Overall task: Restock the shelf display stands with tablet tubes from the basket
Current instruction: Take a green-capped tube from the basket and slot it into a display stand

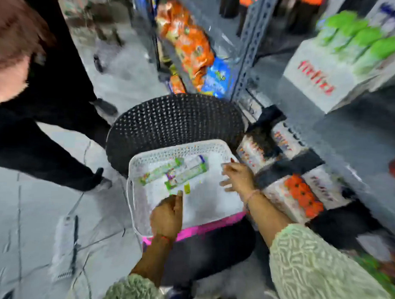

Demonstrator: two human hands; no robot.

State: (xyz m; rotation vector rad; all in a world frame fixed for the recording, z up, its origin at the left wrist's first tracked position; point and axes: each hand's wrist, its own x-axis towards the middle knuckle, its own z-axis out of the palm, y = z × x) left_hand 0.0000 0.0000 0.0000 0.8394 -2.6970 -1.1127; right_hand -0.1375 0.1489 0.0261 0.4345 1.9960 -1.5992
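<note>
A white perforated basket (132, 191) rests on a black chair (170, 119). A few green-and-white tablet tubes (182, 171) lie at its far end, with a small yellow-green piece just below them. My left hand (167, 215) hovers over the basket's near side, index finger pointing toward the tubes, holding nothing. My right hand (237, 176) is over the basket's right edge with fingers spread and empty. A white display stand (324, 82) with green-capped tubes (361, 38) stands on the shelf at upper right. The picture is blurred.
Another person in black clothes (47, 126) bends in from the left. Orange and blue snack bags (191, 48) hang on a rack behind the chair. White display boxes with orange tubes (300, 195) sit on the lower shelf to the right. A long white object (63, 245) lies on the floor.
</note>
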